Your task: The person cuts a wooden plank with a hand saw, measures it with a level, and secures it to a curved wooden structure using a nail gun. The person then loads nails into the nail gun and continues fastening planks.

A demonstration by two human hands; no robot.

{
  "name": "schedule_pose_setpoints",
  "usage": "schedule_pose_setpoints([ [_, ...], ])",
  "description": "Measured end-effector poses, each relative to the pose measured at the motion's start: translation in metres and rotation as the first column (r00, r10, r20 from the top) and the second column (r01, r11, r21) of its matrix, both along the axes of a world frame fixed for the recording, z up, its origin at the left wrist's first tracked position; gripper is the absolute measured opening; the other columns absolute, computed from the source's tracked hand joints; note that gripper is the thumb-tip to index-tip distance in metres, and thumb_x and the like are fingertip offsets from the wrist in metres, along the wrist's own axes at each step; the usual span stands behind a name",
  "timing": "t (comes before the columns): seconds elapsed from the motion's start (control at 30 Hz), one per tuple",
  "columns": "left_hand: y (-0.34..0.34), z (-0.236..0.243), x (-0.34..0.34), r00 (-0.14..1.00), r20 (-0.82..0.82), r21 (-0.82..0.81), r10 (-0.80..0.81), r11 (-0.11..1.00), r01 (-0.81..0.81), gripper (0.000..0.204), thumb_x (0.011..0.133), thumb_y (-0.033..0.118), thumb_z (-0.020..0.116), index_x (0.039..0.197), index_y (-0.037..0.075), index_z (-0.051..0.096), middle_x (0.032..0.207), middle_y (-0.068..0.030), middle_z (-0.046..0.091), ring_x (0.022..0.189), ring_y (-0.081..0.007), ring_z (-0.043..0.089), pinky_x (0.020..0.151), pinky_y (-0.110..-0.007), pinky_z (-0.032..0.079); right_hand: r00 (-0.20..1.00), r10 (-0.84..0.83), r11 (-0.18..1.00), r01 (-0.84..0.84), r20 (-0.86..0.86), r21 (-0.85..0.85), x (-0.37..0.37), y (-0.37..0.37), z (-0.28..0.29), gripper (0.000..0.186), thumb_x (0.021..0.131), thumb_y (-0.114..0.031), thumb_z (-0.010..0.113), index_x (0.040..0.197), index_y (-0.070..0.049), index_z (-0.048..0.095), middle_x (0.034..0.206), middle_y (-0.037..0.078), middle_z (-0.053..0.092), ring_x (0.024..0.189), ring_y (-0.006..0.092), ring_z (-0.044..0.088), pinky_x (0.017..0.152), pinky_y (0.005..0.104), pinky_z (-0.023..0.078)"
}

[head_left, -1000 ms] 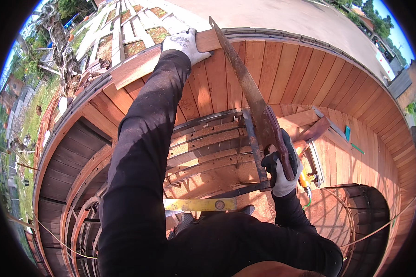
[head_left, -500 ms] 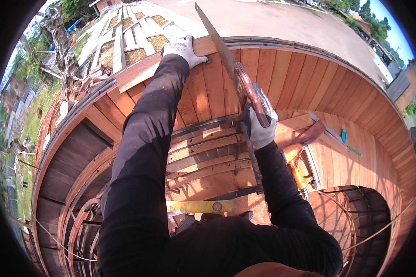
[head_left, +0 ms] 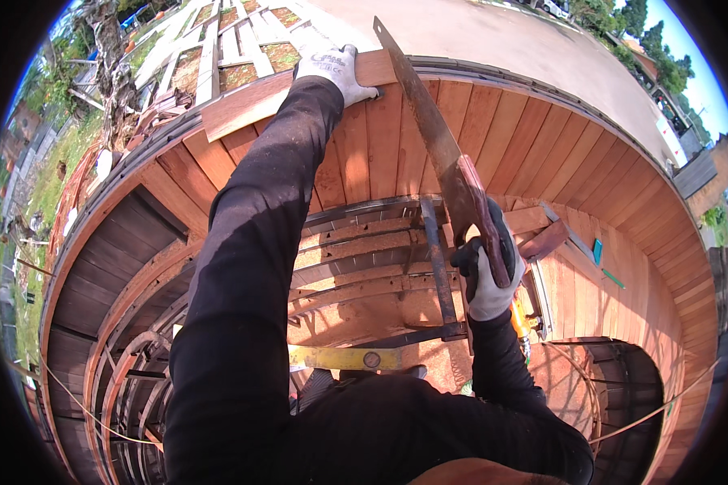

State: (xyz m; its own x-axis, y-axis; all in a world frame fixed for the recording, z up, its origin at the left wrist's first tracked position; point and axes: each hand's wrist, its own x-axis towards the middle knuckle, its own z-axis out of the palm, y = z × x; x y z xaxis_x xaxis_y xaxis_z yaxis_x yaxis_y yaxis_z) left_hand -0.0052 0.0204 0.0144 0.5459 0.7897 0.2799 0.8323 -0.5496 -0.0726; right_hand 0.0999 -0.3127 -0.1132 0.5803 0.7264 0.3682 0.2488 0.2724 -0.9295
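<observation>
The right hand (head_left: 485, 293) is wrapped around the handle of a long, rusty metal saw (head_left: 425, 121), pointing away and a bit left. Left of the blade, the left hand (head_left: 334, 69) grips a flat, light-brown wooden board (head_left: 247, 107) lying crossways.

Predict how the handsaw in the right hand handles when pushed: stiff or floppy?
The handsaw likely flexes sideways, its blade being long, flat and tapered. Pushed lengthwise it should act fairly stiff, since the blade looks straight. The far end may wobble, as the right hand grips only the handle at the other end.
</observation>
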Motion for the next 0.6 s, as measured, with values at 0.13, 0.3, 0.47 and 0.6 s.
schedule_pose_setpoints([
  [0.13, 0.000, -0.005, 0.001, 1.000, -0.006, 0.038, -0.020, 0.999, 0.020, 0.087, 0.072, 0.064, 0.071, 0.134, 0.006, 0.050, 0.126, -0.0173, 0.062, 0.117, -0.0289, 0.061, 0.099, -0.041, 0.048, 0.891, -0.295, 0.953, 0.249, 0.344, 0.172, 0.014, 0.077, -0.001, 0.039, 0.083, -0.014, 0.075, 0.115, 0.002, 0.060, 0.108, 0.017, 0.066, 0.098, 0.0238, 0.064, 0.084, 0.0361, 0.050],
  [0.3, 0.005, 0.003, 0.003, 1.000, -0.020, -0.009, 0.003, 1.000, -0.003, 0.087, 0.073, 0.063, 0.070, 0.135, 0.007, 0.049, 0.126, -0.0175, 0.062, 0.117, -0.0293, 0.061, 0.100, -0.041, 0.048, 1.000, 0.013, 1.000, -0.013, -0.015, 0.024, -0.013, -0.020, -0.002, 0.065, 0.089, -0.034, 0.065, 0.139, 0.005, 0.048, 0.094, 0.010, 0.070, 0.071, 0.0111, 0.065, 0.065, 0.0253, 0.050],
  [0.47, 0.009, -0.006, 0.002, 1.000, 0.004, -0.012, -0.001, 1.000, 0.001, 0.088, 0.071, 0.064, 0.070, 0.136, 0.007, 0.049, 0.122, -0.0171, 0.064, 0.112, -0.0297, 0.064, 0.097, -0.040, 0.050, 1.000, 0.009, 0.999, -0.008, -0.023, 0.032, -0.011, -0.014, -0.005, 0.064, 0.089, -0.033, 0.065, 0.138, 0.004, 0.048, 0.099, 0.012, 0.069, 0.075, 0.0124, 0.065, 0.067, 0.0260, 0.050],
  [0.6, 0.002, 0.004, 0.002, 1.000, 0.006, -0.011, -0.021, 1.000, 0.021, 0.091, 0.070, 0.065, 0.070, 0.136, 0.007, 0.048, 0.124, -0.0167, 0.063, 0.113, -0.0286, 0.064, 0.097, -0.040, 0.049, 0.659, -0.525, 0.849, 0.365, 0.539, 0.382, 0.020, 0.097, -0.019, 0.041, 0.085, -0.008, 0.068, 0.122, 0.005, 0.057, 0.099, 0.016, 0.069, 0.086, 0.0230, 0.067, 0.078, 0.0338, 0.052],
])
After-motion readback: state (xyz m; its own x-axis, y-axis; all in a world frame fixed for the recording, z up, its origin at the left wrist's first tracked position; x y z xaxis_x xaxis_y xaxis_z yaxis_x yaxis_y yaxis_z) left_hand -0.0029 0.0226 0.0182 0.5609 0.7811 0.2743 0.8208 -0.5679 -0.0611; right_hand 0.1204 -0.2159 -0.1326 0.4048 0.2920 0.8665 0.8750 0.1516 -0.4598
